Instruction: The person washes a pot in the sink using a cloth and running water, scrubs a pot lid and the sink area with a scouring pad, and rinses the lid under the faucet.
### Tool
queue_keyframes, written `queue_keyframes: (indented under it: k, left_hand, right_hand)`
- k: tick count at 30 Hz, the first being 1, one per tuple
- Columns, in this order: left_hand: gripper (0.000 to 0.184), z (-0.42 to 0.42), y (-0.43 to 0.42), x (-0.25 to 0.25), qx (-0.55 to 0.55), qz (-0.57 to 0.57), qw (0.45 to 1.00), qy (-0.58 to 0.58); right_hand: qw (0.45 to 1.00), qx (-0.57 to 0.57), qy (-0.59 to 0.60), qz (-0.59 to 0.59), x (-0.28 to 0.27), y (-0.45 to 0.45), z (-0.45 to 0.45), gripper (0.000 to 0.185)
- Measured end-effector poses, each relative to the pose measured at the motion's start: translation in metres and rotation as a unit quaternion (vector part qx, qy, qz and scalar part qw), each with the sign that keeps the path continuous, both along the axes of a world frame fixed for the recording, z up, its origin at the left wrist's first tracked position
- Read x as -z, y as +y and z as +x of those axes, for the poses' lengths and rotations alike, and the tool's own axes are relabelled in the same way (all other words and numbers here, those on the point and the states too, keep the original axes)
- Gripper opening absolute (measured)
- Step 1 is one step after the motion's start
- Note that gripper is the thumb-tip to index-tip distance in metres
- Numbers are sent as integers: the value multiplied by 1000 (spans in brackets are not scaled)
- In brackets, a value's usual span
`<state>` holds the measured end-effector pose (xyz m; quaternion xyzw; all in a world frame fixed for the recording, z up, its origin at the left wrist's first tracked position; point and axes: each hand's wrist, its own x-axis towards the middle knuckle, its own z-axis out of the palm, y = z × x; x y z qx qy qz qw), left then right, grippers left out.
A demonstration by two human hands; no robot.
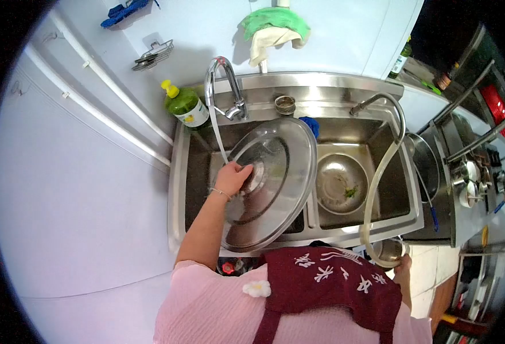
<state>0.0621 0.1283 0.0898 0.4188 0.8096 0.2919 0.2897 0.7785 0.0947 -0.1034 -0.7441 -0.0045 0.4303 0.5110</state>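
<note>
My left hand (232, 179) is closed round the knob of a large clear pot lid (290, 166). The lid tilts over the left sink basin (198, 195), its rim reaching the divider. From the left tap (222, 71) a pale stream or tube, I cannot tell which, runs down to my left hand. Low on the right, partly behind the apron, my right hand (403, 266) is at the edge of a round metal bowl (387, 250), its fingers closed on the rim. The bowl's lower part is hidden.
A metal basin (341, 183) with green scraps sits in the right sink. A pale hose (376, 189) hangs from the right tap (381, 96) towards the metal bowl. A green soap bottle (188, 107) and a small metal cup (285, 104) stand along the back ledge.
</note>
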Motion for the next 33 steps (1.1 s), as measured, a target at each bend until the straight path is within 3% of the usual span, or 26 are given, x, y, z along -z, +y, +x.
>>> queue_keyframes:
  k: [4, 6, 9, 13, 19, 21, 27, 30, 33]
  left_hand:
    - [55, 8, -1, -6, 17, 22, 999, 41]
    - [56, 17, -5, -23, 33, 6, 998, 49]
    - [58, 21, -5, -5, 18, 33, 994, 103]
    - [60, 29, -3, 7, 14, 6, 990, 139]
    - [59, 26, 5, 39, -48, 46, 987, 147]
    - [59, 22, 6, 34, -50, 41, 986, 154]
    - [62, 17, 4, 33, -48, 1, 979, 200]
    - [63, 15, 4, 45, -51, -14, 974, 219]
    - [65, 13, 2, 46, -70, -20, 971, 227]
  right_hand:
    - [999, -18, -3, -31, 0, 5, 9, 19]
    - [998, -54, 15, 23, 7, 2, 16, 18]
    - [999, -39, 11, -26, 8, 10, 16, 18]
    - [998, -55, -3, 22, 4, 6, 11, 18]
    - [990, -123, -55, -44, 8, 10, 20, 22]
    - [996, -81, -33, 14, 17, 11, 22, 21]
    - [999, -54, 2, 3, -7, 10, 3, 15]
    - [995, -69, 43, 61, 14, 6, 19, 15]
    - [994, -65, 17, 91, 12, 2, 15, 16]
